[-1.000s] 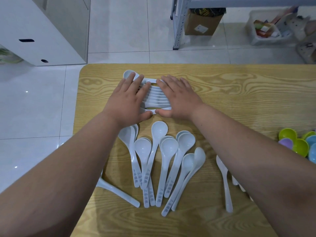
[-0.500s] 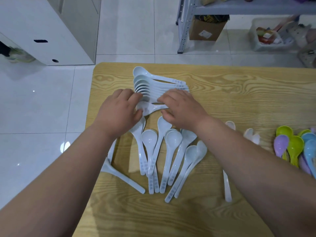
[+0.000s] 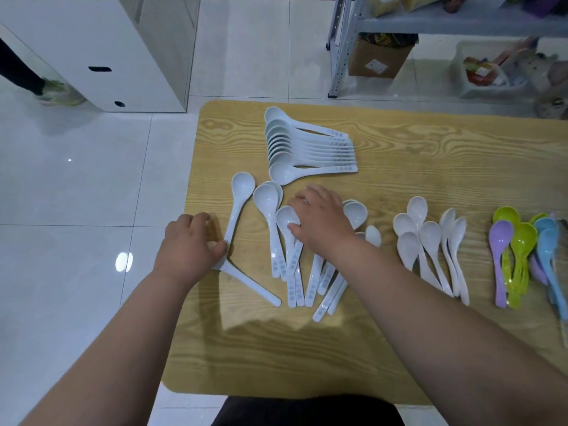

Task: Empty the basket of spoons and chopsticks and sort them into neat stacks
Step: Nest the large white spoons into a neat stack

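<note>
Left hand (image 3: 189, 244) pinches a loose spoon (image 3: 238, 207), right hand (image 3: 322, 224) grips a second spoon (image 3: 285, 218): gathering; next, probably nest both onto the stack (image 3: 307, 149).

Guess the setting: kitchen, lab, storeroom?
Probably a storeroom or workroom, not a kitchen: a metal shelving rack with a cardboard box under it, a plastic bin of packets on the tiled floor, and a plain wooden table.

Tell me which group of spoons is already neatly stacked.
The pale blue plastic spoon row farthest away: nested, handles parallel. The other groups lie loosely fanned.
</note>
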